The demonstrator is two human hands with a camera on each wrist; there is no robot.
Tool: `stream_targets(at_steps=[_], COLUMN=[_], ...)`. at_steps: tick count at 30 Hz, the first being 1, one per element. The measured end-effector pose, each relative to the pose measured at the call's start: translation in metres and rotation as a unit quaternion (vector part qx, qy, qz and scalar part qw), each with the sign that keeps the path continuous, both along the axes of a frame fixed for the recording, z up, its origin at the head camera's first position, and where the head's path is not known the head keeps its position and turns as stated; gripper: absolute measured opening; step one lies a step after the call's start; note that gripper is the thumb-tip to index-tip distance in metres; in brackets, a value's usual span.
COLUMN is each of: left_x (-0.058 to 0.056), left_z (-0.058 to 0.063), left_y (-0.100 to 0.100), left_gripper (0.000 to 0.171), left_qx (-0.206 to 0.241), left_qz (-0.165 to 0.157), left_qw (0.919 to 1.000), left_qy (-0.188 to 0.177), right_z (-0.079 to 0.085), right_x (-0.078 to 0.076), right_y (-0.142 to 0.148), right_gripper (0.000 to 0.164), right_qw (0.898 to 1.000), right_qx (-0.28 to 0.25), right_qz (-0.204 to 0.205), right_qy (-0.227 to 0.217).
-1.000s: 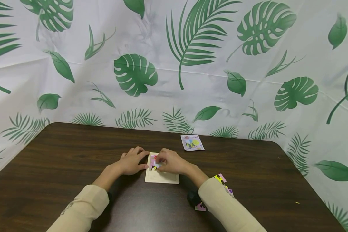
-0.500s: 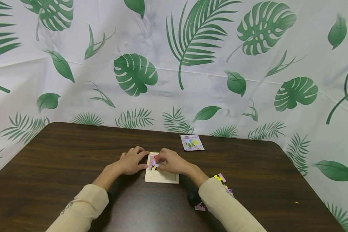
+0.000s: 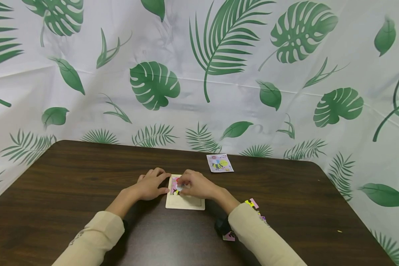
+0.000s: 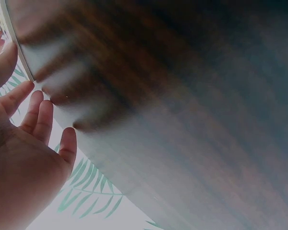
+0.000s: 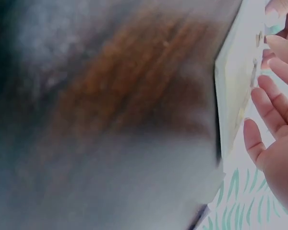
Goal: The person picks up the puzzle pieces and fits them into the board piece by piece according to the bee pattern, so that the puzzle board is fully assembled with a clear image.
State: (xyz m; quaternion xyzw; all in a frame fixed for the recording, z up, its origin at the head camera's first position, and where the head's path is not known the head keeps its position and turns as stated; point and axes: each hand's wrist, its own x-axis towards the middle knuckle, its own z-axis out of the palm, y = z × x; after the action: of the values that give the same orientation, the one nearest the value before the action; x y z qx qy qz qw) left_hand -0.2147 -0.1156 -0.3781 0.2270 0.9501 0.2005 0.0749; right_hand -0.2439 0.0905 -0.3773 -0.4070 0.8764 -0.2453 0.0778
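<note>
A pale wooden puzzle tray (image 3: 185,204) lies on the dark table, its upper left part filled with pink, red and yellow-black picture pieces (image 3: 174,184). My left hand (image 3: 150,186) rests at the tray's left side, thumb and index fingertip at its edge. In the left wrist view, the fingers of the left hand (image 4: 26,139) are spread and relaxed. Over the upper part of the tray, my right hand (image 3: 197,186) pinches a light-coloured puzzle piece (image 5: 277,26) between thumb and fingers. The hand itself covers most of that piece and the tray's upper right.
Behind the tray lies a picture card (image 3: 220,163) with a bee on it. Loose puzzle pieces (image 3: 251,203) lie beside and partly under the right sleeve (image 3: 252,225), one pink piece (image 3: 229,236) near the wrist. A tiny yellow scrap (image 3: 339,231) lies far right. A leaf-print cloth (image 3: 186,92) hangs behind.
</note>
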Motion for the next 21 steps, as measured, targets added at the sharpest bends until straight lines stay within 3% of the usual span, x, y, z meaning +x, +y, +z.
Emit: stream_targets(at_steps=[9, 16, 21], left_x=[0.000, 0.000, 0.000], left_z=[0.002, 0.001, 0.000], left_y=[0.000, 0.001, 0.001], left_gripper=[0.050, 0.050, 0.050], left_qx=[0.002, -0.001, 0.000], left_qz=[-0.002, 0.000, 0.002], left_qw=[1.0000, 1.0000, 1.0000], left_qy=[-0.005, -0.007, -0.006], right_z=[0.007, 0.015, 0.020], right_x=[-0.001, 0.000, 0.002], right_y=[0.007, 0.017, 0.027], right_gripper=[0.023, 0.021, 0.021], right_qw=[0.999, 1.000, 0.999], right_qx=[-0.013, -0.013, 0.000], right_qz=[-0.019, -0.011, -0.025], right_qy=[-0.022, -0.016, -0.041])
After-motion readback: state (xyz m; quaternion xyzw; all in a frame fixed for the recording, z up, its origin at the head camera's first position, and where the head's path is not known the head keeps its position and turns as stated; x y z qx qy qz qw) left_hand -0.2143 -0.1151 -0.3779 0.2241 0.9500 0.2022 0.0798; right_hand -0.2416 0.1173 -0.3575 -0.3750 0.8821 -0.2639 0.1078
